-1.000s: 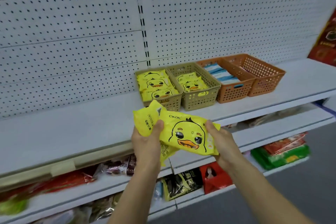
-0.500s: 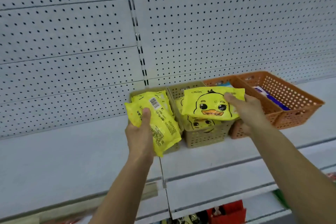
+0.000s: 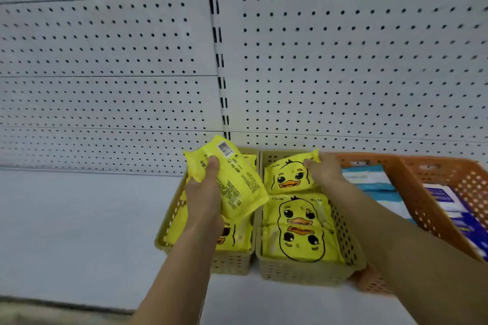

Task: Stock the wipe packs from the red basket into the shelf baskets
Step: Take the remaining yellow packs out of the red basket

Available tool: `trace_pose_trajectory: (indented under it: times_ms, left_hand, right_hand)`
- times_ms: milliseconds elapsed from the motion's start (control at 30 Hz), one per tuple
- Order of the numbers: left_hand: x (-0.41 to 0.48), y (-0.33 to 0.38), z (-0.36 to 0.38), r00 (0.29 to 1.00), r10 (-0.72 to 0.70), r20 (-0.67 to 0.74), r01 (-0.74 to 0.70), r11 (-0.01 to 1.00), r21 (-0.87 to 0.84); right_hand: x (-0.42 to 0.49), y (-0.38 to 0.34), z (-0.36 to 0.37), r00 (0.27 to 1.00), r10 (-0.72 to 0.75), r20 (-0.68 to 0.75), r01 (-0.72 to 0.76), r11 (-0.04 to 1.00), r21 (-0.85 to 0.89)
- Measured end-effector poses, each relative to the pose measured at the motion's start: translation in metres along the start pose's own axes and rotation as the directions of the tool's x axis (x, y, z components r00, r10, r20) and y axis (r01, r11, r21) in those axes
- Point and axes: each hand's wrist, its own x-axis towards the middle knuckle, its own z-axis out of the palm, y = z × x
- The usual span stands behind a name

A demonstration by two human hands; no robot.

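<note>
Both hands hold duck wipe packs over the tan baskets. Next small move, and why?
Probably open the right hand and let its duck pack drop: it already sits tilted inside the right tan basket, at the back, pinched by its top corner. The left hand holds a barcode-up pack over the left tan basket; that can follow.

a shop: pegboard backing (image 3: 343, 60), white shelf (image 3: 79, 232), baskets of packaged wipes (image 3: 298, 232).

Left hand (image 3: 203, 192) grips a barcode-side pack (image 3: 237, 185); right hand (image 3: 326, 170) holds a duck-face pack (image 3: 287, 178) in a tan basket (image 3: 311, 273)
</note>
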Motion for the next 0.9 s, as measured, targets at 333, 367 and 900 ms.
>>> trace_pose_trajectory:
  times_ms: [333, 367, 900]
  left_hand:
    - [0.013, -0.019, 0.036, 0.996, -0.084, -0.011, 0.083, 0.993, -0.082]
    - [0.013, -0.019, 0.04, 0.997, -0.081, 0.011, 0.082, 0.993, -0.083]
    - [0.029, -0.019, 0.058, 0.919, 0.327, 0.221, -0.377, 0.893, 0.245]
  right_hand:
    - [0.003, 0.028, 0.012, 0.816, -0.256, 0.518, 0.573, 0.485, -0.661]
    - [0.003, 0.027, 0.008, 0.8, -0.196, 0.568, 0.576, 0.516, -0.634]
    - [-0.071, -0.035, -0.032, 0.957, -0.29, 0.016, 0.266, 0.898, 0.351]
